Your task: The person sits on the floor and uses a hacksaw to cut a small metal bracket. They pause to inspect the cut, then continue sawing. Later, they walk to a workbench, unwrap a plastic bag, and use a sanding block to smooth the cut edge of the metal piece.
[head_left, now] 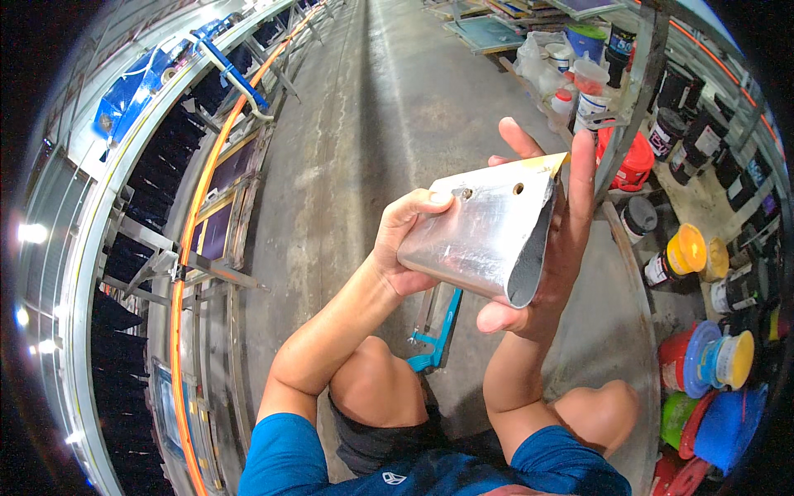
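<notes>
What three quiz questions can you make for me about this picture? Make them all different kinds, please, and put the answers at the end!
1. Pick one: what colour is the frame of the tool seen just below the metal piece?
A) pink
B) blue-green
C) white

2. True or false: the metal piece is lying on the floor.

3. Fill in the missing word: the thumb of the ____ grip lies on the shiny face of the metal piece.

Key:
1. B, blue-green.
2. False, it is held up in the air.
3. Left: that is the left grip.
</notes>
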Demonstrator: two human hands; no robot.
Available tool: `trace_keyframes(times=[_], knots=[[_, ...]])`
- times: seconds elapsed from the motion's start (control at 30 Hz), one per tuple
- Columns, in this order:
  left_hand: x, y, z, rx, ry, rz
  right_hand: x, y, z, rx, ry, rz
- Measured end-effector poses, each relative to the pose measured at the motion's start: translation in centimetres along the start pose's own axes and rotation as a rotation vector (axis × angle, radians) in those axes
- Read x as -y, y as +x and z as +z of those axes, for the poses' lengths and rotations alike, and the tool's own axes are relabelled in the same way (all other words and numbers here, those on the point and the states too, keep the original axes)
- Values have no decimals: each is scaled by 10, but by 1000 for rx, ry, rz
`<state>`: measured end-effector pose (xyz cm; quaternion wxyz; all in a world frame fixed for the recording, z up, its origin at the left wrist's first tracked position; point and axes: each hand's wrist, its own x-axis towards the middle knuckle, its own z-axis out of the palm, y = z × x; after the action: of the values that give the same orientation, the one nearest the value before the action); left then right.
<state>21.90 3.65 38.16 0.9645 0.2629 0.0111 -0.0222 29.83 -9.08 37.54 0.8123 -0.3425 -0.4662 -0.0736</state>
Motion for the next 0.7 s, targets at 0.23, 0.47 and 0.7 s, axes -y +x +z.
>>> trace_keyframes(times=[0.23, 0.47, 0.7], knots=[[1, 0, 4, -23, 12, 1, -2, -1, -1, -5, 16, 13], [0, -1, 5, -64, 33, 11, -2, 1, 2, -45, 0, 53], [5, -4, 23, -271, 332, 201, -9, 1, -11, -220, 180, 176]])
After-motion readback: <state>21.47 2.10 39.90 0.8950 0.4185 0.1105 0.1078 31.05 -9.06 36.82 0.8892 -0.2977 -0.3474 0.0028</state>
